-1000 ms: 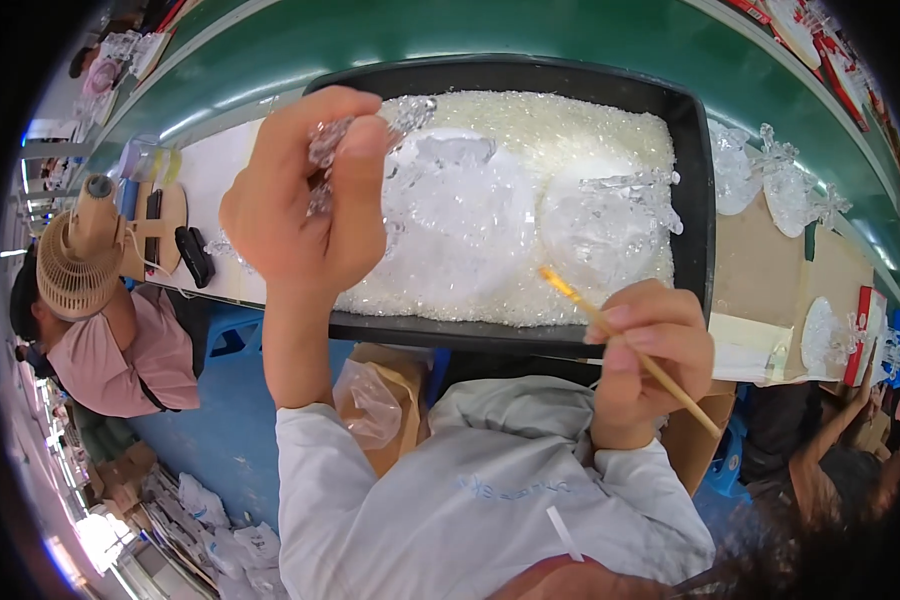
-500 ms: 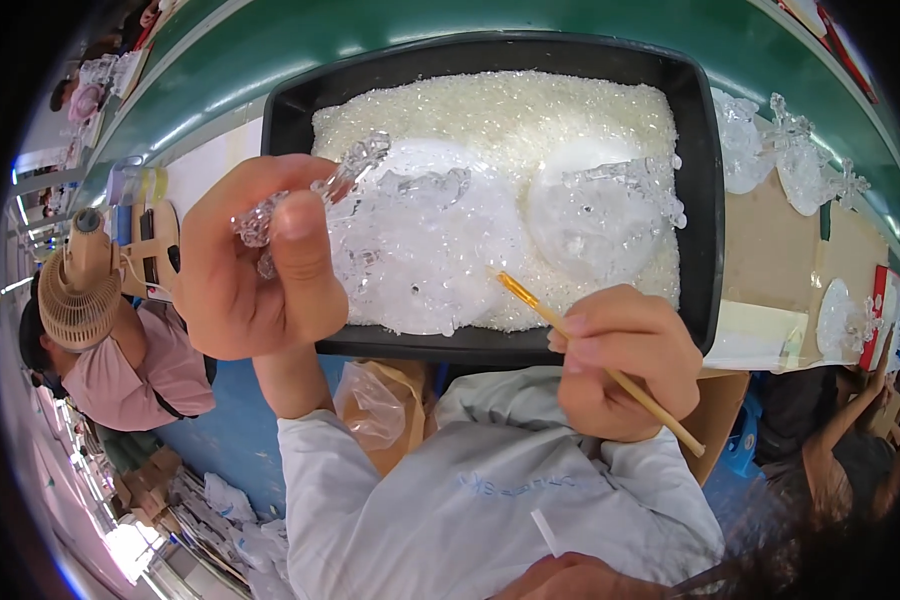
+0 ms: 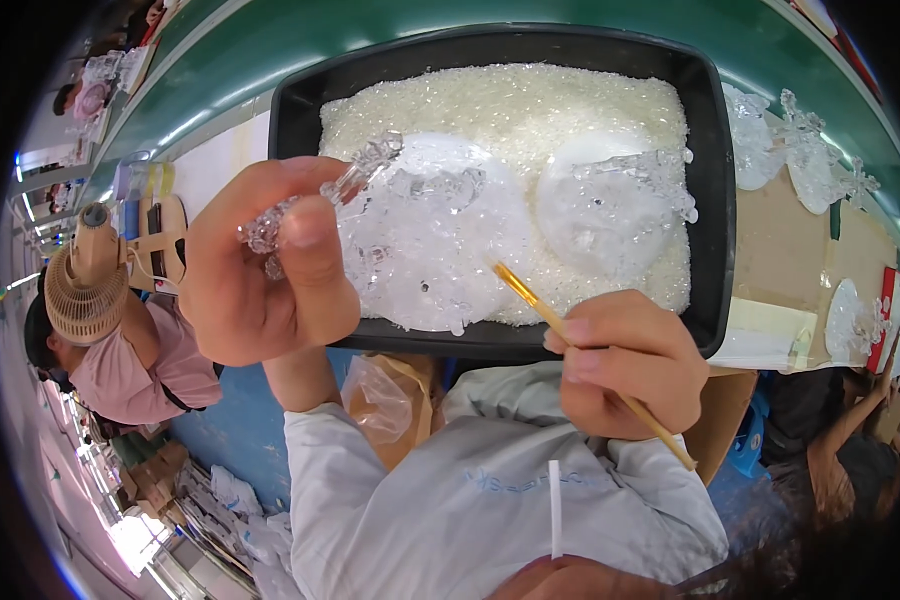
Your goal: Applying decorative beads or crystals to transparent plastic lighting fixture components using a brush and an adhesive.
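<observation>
Between thumb and fingers, my left hand [image 3: 270, 260] pinches a clear plastic figurine [image 3: 365, 165] above the left part of a black tray. My right hand [image 3: 635, 365] grips a thin wooden paintbrush [image 3: 550, 315], its tip pointing up and left over the tray's near side. White translucent discs, one larger [image 3: 440, 250] and one smaller [image 3: 595, 235], lie on a bed of clear glittery granules [image 3: 490, 90]. Clear plastic pieces rest on both discs. Part of the figurine is hidden by my fingers.
The black tray [image 3: 712, 200] stands on a green-edged table [image 3: 530, 10]. To its right are more clear figurines on discs [image 3: 805, 150]. A beige fan [image 3: 88, 285] and a person in pink [image 3: 140, 360] are at left. A plastic bag [image 3: 375, 400] sits below the tray.
The whole view has shifted slightly, so the tray and hands appear a little further right. Both hands keep their grips, and the brush tip stays over the larger disc's near right edge.
</observation>
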Action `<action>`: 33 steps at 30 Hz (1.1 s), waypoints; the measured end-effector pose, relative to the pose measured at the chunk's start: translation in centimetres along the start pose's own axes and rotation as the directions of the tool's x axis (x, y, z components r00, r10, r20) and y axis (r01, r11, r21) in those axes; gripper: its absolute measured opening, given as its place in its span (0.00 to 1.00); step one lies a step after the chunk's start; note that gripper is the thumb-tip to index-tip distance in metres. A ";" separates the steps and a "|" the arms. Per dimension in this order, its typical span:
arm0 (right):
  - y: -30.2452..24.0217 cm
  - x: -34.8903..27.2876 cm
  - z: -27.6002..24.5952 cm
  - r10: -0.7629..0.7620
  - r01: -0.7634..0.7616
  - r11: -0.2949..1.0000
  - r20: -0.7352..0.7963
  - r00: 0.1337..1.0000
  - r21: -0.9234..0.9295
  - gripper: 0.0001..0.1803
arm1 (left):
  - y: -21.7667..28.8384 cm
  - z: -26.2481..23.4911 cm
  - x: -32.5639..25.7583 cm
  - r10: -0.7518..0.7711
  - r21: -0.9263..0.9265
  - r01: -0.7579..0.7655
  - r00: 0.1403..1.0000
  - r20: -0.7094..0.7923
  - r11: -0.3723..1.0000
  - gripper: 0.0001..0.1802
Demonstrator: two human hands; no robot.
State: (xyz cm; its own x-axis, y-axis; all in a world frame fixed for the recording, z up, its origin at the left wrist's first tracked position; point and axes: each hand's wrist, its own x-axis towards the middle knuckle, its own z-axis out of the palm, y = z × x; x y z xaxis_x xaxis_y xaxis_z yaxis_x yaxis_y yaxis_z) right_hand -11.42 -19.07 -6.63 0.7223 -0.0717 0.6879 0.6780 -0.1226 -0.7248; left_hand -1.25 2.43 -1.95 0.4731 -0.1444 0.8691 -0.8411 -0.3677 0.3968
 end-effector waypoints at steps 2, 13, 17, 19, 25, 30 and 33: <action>0.2 0.6 0.3 -0.066 0.072 0.993 0.063 0.996 -0.095 0.14 | 0.4 0.0 0.1 0.014 0.024 -0.014 1.000 0.004 1.000 0.11; 0.4 0.8 0.8 -0.120 0.126 0.989 0.077 0.990 -0.078 0.12 | 1.5 -0.6 0.1 0.027 0.212 -0.045 0.996 0.085 0.976 0.11; 0.3 0.8 0.8 -0.109 0.124 0.987 0.144 0.984 -0.099 0.13 | 1.8 -0.5 -0.1 -0.002 0.191 -0.010 0.998 0.066 0.982 0.10; 0.3 0.7 0.9 -0.115 0.124 0.988 0.099 0.988 -0.094 0.14 | 1.9 -0.4 -0.1 0.000 0.181 -0.010 0.998 0.057 0.983 0.10; 0.2 0.5 0.9 -0.078 0.088 0.991 0.097 0.992 -0.100 0.15 | 1.8 -0.4 -0.4 0.008 0.172 -0.016 0.999 0.049 0.985 0.09; 0.1 1.0 0.7 -0.077 0.093 0.991 0.154 0.985 -0.096 0.14 | 1.5 -1.2 -0.4 0.081 0.164 -0.110 0.981 0.178 0.980 0.17; 0.2 0.8 1.0 -0.056 0.066 0.992 0.093 0.994 -0.106 0.12 | 1.5 -1.3 -0.3 0.109 0.201 -0.154 0.969 0.221 0.967 0.17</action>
State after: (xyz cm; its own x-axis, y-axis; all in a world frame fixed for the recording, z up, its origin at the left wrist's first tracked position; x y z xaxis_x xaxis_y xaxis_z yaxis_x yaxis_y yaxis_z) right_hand -10.62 -18.20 -6.25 0.6925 0.0275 0.7208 0.7060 -0.2313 -0.6694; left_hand -3.01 3.07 -1.27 0.4251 -0.3830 0.8201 -0.8339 -0.5182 0.1902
